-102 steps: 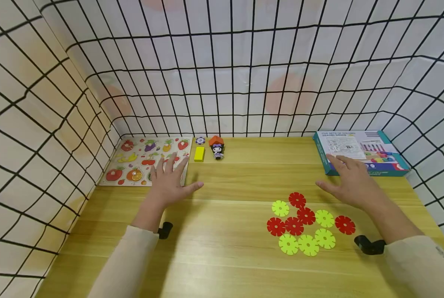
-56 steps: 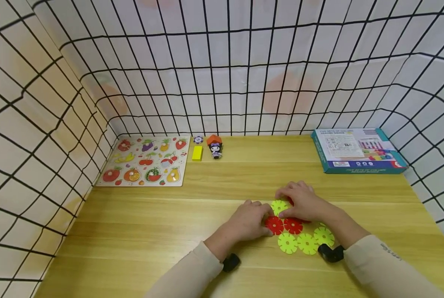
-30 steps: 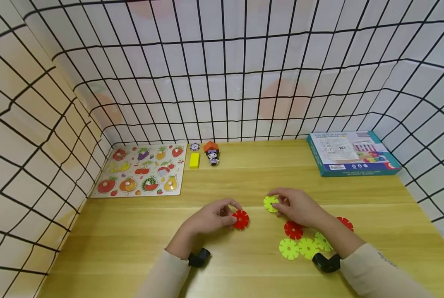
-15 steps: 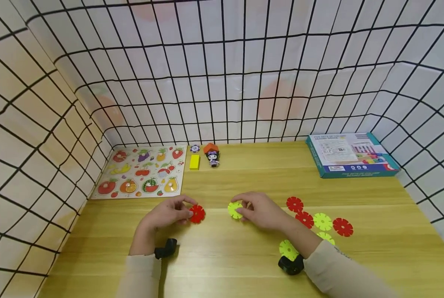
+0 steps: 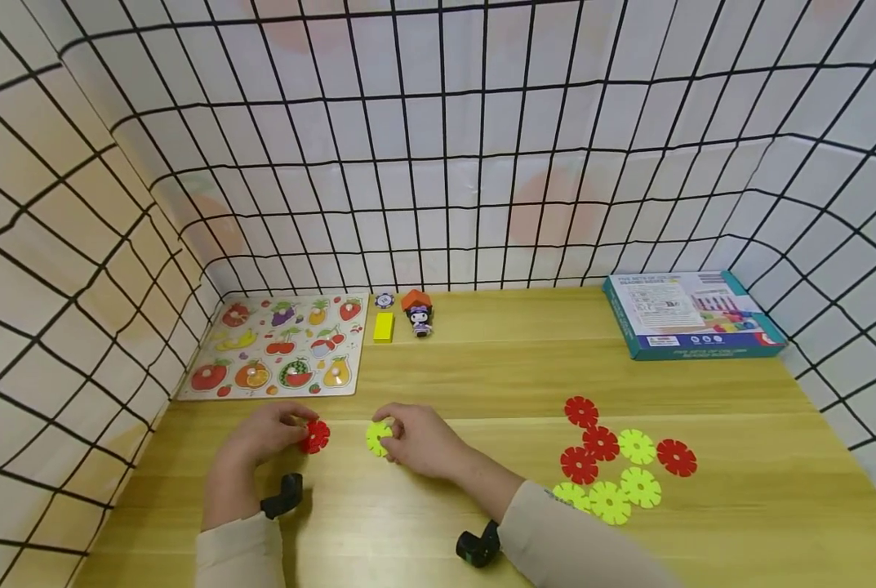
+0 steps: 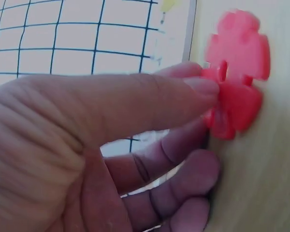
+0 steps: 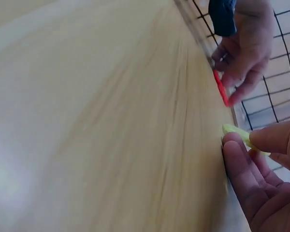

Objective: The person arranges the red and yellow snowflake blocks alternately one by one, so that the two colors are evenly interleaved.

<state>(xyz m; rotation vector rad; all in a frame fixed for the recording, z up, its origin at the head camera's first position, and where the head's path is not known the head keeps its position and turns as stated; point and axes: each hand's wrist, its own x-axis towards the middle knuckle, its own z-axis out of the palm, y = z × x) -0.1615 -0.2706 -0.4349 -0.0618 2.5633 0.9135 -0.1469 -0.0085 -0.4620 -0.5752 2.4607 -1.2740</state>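
Left hand is pinching a red disc, right hand a yellow-green disc; both are moving further left, separating this pair from the remaining discs.

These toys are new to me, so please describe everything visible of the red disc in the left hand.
The red disc is thin and round, with slots in its rim; it looks like plastic. The right wrist view shows it edge-on. The left hand pinches one side. It's in front of the fruit board; contact with the table is unclear.
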